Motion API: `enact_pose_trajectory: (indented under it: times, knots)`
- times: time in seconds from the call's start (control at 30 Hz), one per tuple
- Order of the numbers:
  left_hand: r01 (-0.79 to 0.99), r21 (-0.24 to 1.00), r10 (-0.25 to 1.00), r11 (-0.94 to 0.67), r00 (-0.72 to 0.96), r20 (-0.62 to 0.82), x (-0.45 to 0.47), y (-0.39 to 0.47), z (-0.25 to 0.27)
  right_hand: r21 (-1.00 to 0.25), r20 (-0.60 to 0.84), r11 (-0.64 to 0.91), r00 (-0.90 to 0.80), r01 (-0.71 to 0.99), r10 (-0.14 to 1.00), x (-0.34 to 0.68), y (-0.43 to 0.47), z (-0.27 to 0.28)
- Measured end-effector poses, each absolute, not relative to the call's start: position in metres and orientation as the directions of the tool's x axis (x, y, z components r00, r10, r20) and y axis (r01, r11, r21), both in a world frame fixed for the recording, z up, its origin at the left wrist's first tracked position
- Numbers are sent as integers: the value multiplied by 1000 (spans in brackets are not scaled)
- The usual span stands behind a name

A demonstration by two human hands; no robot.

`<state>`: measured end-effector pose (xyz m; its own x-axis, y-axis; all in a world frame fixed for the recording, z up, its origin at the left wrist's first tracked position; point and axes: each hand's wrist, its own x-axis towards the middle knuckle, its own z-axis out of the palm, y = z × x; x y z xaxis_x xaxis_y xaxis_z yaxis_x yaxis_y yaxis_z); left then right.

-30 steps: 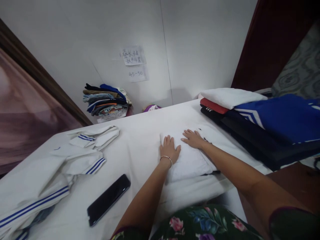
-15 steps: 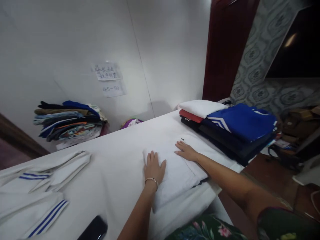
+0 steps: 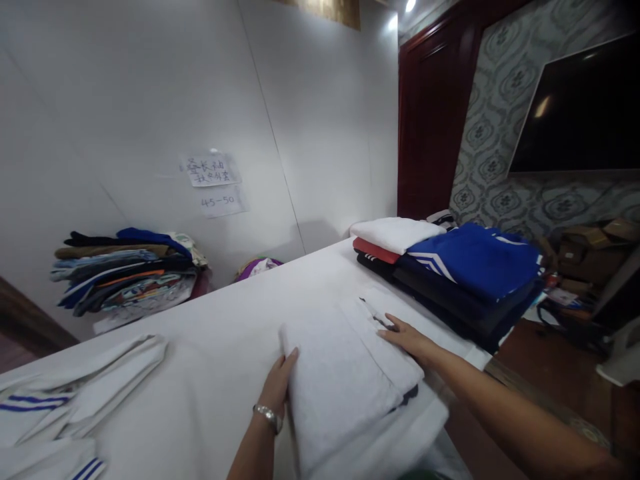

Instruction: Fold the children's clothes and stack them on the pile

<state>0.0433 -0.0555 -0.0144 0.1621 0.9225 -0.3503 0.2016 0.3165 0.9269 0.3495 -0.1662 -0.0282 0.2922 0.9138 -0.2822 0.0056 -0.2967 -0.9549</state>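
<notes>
A folded white garment (image 3: 345,367) lies in front of me on the white table, with a dark edge showing at its lower right corner. My left hand (image 3: 279,383) is closed on its left edge, the thumb on top and the other fingers hidden underneath. At the right edge, my right hand (image 3: 407,339) touches the cloth with its visible fingers apart, beside a small dark patch. I cannot see whether any of its fingers reach underneath. A silver bracelet (image 3: 269,417) circles the left wrist.
A white garment with blue stripes (image 3: 100,393) lies at the left on the table (image 3: 220,347). Folded clothes (image 3: 475,260), blue on top, form a stack at the right. Another clothes pile (image 3: 130,270) stands by the wall, below paper notes (image 3: 215,183).
My hands have gone from lying flat on the white garment to its left and right edges. The view has tilted up, and the phone is out of sight.
</notes>
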Motion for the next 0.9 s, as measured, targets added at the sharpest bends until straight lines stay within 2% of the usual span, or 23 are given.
enact_pose_trajectory:
  times: [0.1, 0.37, 0.5, 0.63, 0.73, 0.9]
  knots:
    - [8, 860, 811, 510, 329, -484, 44, -59, -11, -955, -292, -297, 261, -18, 920, 352, -165, -23]
    - [-76, 718, 705, 692, 288, -648, 45, -73, -4, -977, -179, -166, 91, -136, 980, 347, -166, -14]
    - [-88, 723, 710, 686, 302, -636, 44, -77, -7, -987, -144, -133, 114, -94, 983, 344, -176, -5]
    - [-56, 737, 706, 673, 346, -618, 43, -81, -8, -949, -265, -244, 86, -197, 960, 350, -188, -9]
    - [-94, 704, 680, 704, 375, -630, 46, -84, -6, -940, -313, -297, 80, -171, 946, 351, -190, -15]
    - [-119, 769, 758, 628, 317, -570, 47, -87, -1, -985, -169, -160, 187, -62, 968, 349, -173, -18]
